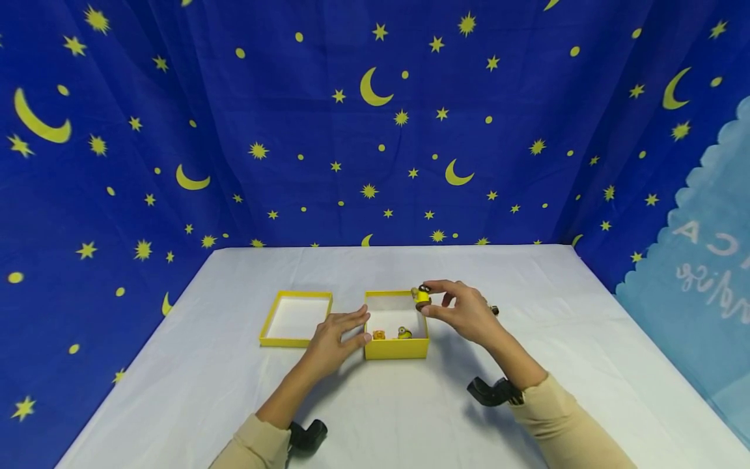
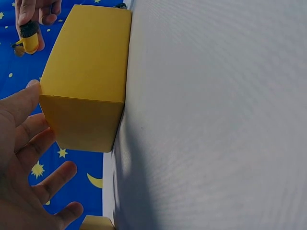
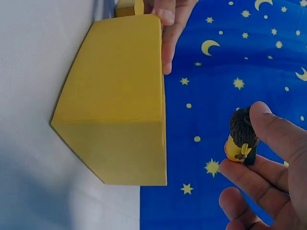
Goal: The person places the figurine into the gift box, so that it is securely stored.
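My right hand (image 1: 465, 311) pinches a small yellow toy figure (image 1: 422, 297) with dark parts between thumb and fingertips, above the right side of an open yellow box (image 1: 396, 350). In the right wrist view, a dark, furry-textured part of the figure (image 3: 240, 125) shows. My left hand (image 1: 334, 342) touches the box's left wall with thumb and fingertips, its fingers spread and fairly straight in the left wrist view. Inside the white-lined box are a small orange figure (image 1: 379, 335) and a yellow goggled figure (image 1: 404, 333) near the front wall.
A yellow-rimmed box lid (image 1: 295, 342), white inside, lies left of the box. Partly hidden behind my right hand, a small dark item (image 1: 494, 310) sits on the white-covered table (image 1: 398, 417). Blue star-patterned cloth (image 1: 375, 130) hangs behind.
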Motion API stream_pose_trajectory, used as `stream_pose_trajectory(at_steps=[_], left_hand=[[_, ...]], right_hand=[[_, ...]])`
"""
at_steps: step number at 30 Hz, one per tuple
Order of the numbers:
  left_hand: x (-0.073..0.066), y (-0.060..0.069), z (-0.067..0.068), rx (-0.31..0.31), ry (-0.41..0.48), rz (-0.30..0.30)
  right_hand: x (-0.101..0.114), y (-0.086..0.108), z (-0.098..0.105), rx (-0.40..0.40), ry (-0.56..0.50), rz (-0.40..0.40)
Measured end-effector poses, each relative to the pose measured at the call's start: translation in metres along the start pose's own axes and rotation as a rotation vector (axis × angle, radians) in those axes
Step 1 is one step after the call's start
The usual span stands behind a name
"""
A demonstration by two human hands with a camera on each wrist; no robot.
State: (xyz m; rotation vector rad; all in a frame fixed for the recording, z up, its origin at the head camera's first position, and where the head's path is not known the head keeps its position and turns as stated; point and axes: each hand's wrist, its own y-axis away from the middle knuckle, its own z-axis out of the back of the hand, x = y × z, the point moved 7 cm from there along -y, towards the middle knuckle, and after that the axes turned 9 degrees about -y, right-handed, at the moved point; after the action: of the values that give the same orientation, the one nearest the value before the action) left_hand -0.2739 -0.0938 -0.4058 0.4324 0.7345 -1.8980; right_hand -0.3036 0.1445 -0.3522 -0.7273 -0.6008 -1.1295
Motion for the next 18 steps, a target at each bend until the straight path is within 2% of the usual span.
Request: stream_pose_trajectory(at_steps=[18], left_hand=[[-0.001,0.0,0.0,0.004,0.011,0.002]], right_hand=[[0.008,-0.005,-0.013,0.011,-0.013,0.004]])
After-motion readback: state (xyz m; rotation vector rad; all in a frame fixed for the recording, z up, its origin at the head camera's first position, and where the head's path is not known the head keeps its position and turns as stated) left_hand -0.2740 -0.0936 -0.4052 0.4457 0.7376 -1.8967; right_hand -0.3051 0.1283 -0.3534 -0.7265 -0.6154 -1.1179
